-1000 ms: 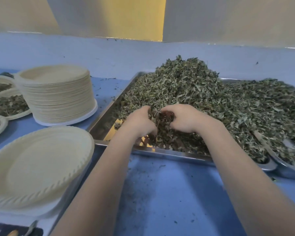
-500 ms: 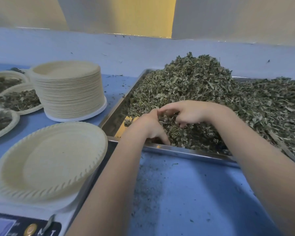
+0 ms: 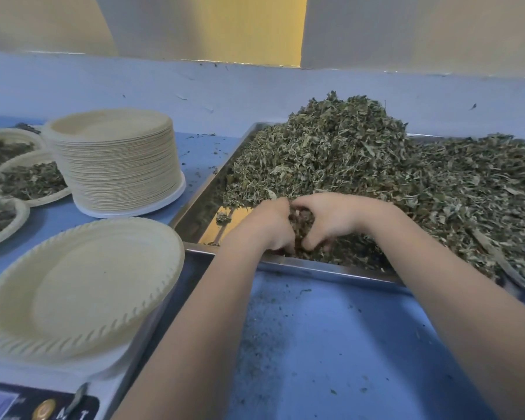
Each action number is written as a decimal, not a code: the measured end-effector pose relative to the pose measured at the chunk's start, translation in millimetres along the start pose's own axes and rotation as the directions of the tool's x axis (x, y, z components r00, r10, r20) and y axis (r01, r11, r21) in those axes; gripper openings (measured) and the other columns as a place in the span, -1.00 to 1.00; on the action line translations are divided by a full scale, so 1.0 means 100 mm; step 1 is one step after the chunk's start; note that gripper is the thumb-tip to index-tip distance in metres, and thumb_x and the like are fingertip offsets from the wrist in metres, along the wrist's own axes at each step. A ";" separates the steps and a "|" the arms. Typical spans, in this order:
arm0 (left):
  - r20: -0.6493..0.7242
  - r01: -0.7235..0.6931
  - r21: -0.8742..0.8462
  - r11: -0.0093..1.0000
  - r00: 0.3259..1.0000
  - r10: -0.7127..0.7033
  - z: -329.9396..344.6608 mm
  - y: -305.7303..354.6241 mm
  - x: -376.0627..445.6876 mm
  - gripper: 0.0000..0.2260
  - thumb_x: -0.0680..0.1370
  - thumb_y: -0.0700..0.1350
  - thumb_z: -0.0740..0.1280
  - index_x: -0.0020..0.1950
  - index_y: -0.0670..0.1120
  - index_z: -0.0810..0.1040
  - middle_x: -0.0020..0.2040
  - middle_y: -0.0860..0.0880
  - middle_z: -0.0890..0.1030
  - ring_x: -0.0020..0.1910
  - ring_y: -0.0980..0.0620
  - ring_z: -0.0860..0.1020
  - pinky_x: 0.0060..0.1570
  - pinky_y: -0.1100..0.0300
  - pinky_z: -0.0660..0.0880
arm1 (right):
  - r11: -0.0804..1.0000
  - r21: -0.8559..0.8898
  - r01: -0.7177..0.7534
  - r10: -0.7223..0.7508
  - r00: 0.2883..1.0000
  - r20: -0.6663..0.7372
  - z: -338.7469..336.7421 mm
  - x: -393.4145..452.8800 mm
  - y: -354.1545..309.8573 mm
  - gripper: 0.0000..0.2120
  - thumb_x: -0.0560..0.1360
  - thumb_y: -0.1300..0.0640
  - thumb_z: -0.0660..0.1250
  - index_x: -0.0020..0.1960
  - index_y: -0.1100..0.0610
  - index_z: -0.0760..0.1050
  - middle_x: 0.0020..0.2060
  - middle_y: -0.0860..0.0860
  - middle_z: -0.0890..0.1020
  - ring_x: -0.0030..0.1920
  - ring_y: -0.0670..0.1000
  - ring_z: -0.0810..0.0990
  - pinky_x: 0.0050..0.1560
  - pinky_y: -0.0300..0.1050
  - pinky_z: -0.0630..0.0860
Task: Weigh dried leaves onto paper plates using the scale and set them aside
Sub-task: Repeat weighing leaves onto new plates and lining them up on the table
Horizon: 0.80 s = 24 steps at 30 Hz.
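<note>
Your left hand [image 3: 265, 225] and right hand [image 3: 331, 219] cup together, grasping a clump of dried leaves [image 3: 361, 165] at the tray's [image 3: 315, 266] near edge. The empty paper plate [image 3: 82, 286] on the scale [image 3: 112, 371] lies to your left, nearer the left hand.

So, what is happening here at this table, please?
A person is portioning dried leaves. Both hands, the left hand and the right hand, are cupped together around a clump of leaves at the near edge of the metal tray, which holds the big leaf pile. An empty paper plate waits on the scale. Behind it stand a plate stack and some filled plates.
</note>
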<state>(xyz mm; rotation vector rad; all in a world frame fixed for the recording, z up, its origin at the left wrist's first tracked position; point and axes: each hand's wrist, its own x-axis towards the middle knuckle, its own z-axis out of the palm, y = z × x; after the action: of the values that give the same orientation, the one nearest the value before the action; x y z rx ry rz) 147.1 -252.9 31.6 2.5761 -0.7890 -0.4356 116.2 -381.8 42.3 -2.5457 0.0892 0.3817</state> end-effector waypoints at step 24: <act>-0.356 0.158 0.132 0.979 0.929 -0.102 -1.05 -0.55 -1.48 -0.74 0.49 -0.31 0.26 0.18 -0.23 0.47 0.06 -0.20 0.58 0.05 -0.17 0.54 -0.15 0.14 0.38 | 0.947 -0.075 0.312 -0.321 0.925 -0.202 0.33 -0.34 -1.84 -0.76 0.37 0.32 0.44 0.04 0.25 0.59 -0.47 -0.04 0.63 -0.48 -0.10 0.62 -0.38 -0.21 0.60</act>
<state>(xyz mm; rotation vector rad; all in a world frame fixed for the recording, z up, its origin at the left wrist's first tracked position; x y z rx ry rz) 98.0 -94.5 122.6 2.7528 -0.5462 0.0542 101.3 -209.3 121.1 -2.5750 -0.2524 -0.0151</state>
